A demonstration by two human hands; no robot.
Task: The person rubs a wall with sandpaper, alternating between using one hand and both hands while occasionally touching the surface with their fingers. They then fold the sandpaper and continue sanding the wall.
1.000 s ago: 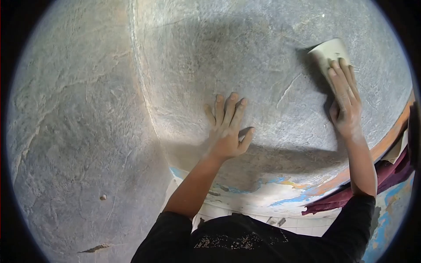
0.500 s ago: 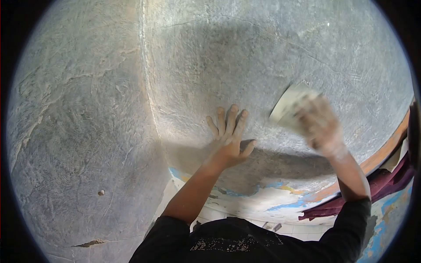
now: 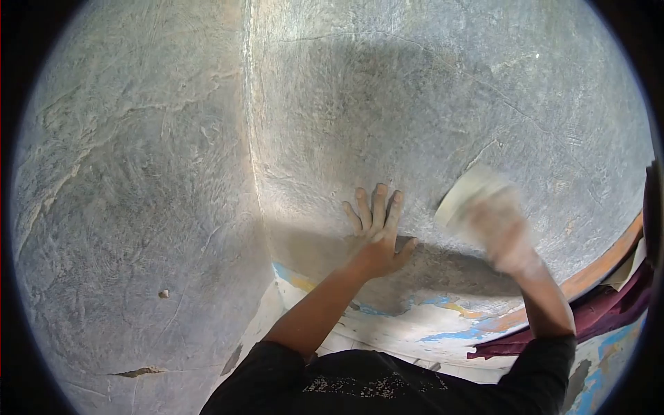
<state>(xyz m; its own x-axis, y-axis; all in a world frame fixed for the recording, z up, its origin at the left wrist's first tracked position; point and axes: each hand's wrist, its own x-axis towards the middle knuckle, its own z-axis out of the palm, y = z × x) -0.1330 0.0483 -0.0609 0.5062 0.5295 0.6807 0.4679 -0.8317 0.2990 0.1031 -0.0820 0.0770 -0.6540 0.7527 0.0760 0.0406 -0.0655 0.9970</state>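
Note:
My left hand [image 3: 375, 232] lies flat with fingers spread against a rough grey plastered wall [image 3: 387, 111]. To its right, a pale sheet of sandpaper [image 3: 458, 197] is pressed on the same wall under my right hand [image 3: 496, 228]. The right fingers are blurred by motion but lie over the sheet, gripping it. One edge of the sandpaper curls slightly away from the surface. White dust coats both hands.
A wall corner [image 3: 250, 138] runs down left of my hands. The left wall [image 3: 131, 207] has a small hole and a crack. Peeling blue and white paint [image 3: 443, 321] shows lower down. Dark red cloth [image 3: 588, 311] hangs at the right, beside an orange-brown strip [image 3: 602, 259].
The right hand and sandpaper have moved down and slightly left across the wall. My left hand keeps its place on the plaster. The whole view has shifted a little.

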